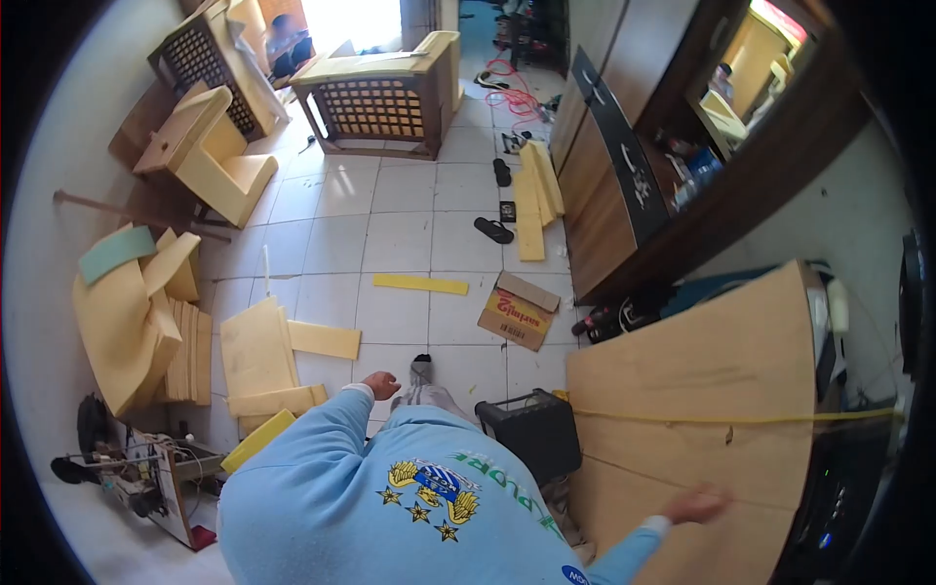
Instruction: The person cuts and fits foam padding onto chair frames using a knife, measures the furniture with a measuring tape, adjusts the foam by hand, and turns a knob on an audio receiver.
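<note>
"Sarimi 2" on cardboard box

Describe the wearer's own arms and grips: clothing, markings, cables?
Pale-blue long sleeves, with creases on the left one, ending in white cuffs. Left grip: bare hand, no glove. Right grip: also gloveless, but blurred, so finer detail is lost. No cables show on either sleeve.

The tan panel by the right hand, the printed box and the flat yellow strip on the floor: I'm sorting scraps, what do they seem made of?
Tan panel: probably wood or wood-look board, smooth and plain, going by its even face and straight seam.
Printed box: likely cardboard, with a matte brown flap.
Yellow strip: possibly foam, matte like the pale slabs; texture unclear.
</note>
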